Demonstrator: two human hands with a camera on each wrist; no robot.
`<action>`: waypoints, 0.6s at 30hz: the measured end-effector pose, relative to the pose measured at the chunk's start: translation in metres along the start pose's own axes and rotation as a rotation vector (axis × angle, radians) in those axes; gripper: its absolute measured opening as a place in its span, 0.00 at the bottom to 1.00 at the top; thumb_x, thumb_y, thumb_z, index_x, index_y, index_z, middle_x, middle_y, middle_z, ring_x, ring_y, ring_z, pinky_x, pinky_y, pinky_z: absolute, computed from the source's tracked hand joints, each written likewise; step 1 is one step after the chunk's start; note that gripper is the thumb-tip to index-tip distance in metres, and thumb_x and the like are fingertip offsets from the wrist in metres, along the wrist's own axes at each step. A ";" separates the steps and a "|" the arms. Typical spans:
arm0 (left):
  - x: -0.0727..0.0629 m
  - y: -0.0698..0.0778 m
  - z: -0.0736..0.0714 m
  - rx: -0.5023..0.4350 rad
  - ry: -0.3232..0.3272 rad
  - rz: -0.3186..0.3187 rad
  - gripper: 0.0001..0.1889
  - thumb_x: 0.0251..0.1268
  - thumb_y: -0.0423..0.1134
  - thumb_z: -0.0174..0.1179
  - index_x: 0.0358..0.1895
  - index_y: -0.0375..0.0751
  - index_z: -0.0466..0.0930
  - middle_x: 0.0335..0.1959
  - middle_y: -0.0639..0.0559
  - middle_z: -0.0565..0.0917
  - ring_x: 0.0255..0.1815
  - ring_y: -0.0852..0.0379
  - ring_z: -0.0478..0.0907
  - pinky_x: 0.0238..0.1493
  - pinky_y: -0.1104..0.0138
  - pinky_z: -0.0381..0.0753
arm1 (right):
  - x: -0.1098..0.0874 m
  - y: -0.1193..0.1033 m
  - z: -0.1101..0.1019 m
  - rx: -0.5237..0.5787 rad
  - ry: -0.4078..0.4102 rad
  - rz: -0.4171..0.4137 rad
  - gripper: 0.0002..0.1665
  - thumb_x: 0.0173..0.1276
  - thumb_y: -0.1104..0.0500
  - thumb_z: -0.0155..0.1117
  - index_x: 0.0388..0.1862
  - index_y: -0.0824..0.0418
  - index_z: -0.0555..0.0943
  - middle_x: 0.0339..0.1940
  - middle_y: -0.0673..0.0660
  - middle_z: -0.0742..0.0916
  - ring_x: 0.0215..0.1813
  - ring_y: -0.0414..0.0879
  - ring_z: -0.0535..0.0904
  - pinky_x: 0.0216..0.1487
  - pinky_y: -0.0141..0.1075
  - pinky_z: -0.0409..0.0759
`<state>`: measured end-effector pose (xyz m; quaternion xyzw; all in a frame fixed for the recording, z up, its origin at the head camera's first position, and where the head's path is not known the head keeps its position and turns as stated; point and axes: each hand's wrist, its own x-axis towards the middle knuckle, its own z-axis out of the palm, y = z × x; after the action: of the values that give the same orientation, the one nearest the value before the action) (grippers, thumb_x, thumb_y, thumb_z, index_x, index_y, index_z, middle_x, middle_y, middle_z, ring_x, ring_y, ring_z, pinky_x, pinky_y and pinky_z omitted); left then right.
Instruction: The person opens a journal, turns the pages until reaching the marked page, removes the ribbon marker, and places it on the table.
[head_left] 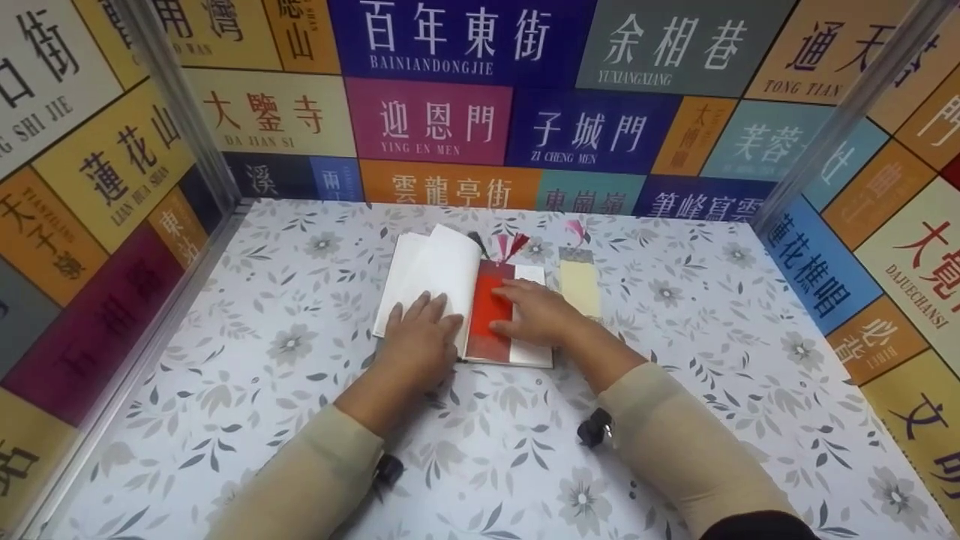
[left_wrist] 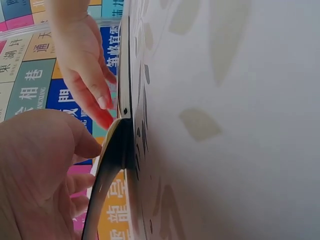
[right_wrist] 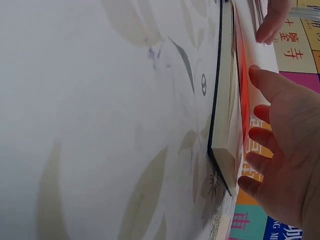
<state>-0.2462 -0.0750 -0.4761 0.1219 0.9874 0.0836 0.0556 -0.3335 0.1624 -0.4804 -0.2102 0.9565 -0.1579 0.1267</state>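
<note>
An open book lies on the flowered tabletop, its left page curling up near the spine. On that page rests my left hand, palm down with fingers spread. A red bookmark lies lengthwise on the right-hand page beside the fold. Over its right edge reaches my right hand, thumb and fingers apart with the tips right at the bookmark. The right wrist view shows the book's page block with those fingers loosely extended beside it. Pink, red and dark tassels stick out past the book's top edge.
Right of the book lies a pale yellow bookmark with a grey top and a pink tassel. The flowered tabletop meets a back wall of colored panels with Chinese characters; similar side walls stand left and right.
</note>
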 end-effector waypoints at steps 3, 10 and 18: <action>-0.001 -0.001 0.001 -0.013 0.014 -0.011 0.31 0.81 0.53 0.54 0.83 0.59 0.66 0.89 0.50 0.59 0.91 0.43 0.50 0.89 0.37 0.47 | 0.001 0.000 0.003 -0.009 -0.003 -0.010 0.47 0.72 0.31 0.67 0.85 0.43 0.67 0.89 0.52 0.67 0.89 0.54 0.59 0.89 0.57 0.58; -0.002 -0.001 0.004 -0.053 0.051 -0.064 0.35 0.77 0.62 0.58 0.83 0.65 0.65 0.79 0.50 0.70 0.81 0.44 0.65 0.83 0.38 0.63 | 0.001 -0.002 0.007 -0.031 -0.005 -0.009 0.46 0.72 0.29 0.65 0.85 0.37 0.66 0.89 0.50 0.65 0.90 0.55 0.57 0.89 0.63 0.56; -0.002 -0.003 0.005 -0.025 -0.003 -0.077 0.35 0.77 0.61 0.60 0.83 0.61 0.66 0.78 0.47 0.69 0.81 0.42 0.65 0.81 0.38 0.66 | -0.003 0.005 0.006 -0.044 -0.023 0.017 0.46 0.72 0.29 0.65 0.85 0.35 0.66 0.90 0.47 0.63 0.91 0.55 0.54 0.89 0.64 0.54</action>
<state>-0.2440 -0.0780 -0.4812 0.0834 0.9902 0.0935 0.0618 -0.3308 0.1664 -0.4871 -0.2064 0.9600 -0.1332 0.1343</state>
